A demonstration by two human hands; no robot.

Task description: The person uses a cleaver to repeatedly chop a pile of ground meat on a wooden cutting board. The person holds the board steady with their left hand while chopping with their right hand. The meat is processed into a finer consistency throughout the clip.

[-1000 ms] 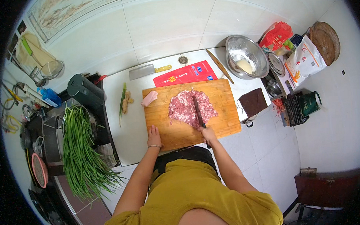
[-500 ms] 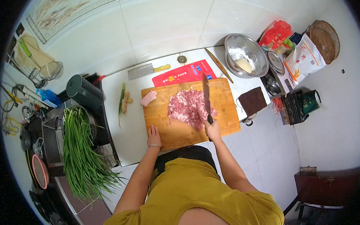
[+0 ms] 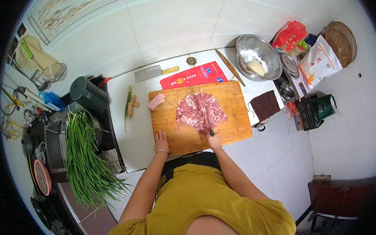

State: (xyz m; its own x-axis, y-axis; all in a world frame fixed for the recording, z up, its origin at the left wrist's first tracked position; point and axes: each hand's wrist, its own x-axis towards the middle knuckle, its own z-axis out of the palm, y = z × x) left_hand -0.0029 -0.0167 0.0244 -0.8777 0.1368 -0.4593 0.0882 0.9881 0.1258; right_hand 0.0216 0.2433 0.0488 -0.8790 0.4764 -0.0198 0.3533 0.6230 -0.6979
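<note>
Cutting board [image 3: 239, 120] with minced meat [image 3: 190, 111], centre of frame

Above: red sheet [image 3: 195, 76] with yellow printing. Below centre: left hand [image 3: 161, 142] flat on board, unclenched; right hand [image 3: 215, 142] closed round knife [image 3: 212, 133], handle mostly hidden, blade indistinct.

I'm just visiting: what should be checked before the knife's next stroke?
Left hand clear of the knife: ok, resting at the cutting board's near left corner.
Right hand gripping the knife: ok, closed around its handle.
Minced meat on the cutting board: ok, one spread patch.
Cutting board fully on the counter: not ok, near right corner appears to jut past the edge.
Knife sharpness: cannot tell.
Cleaver out of the way: ok, lying behind the cutting board.
</note>
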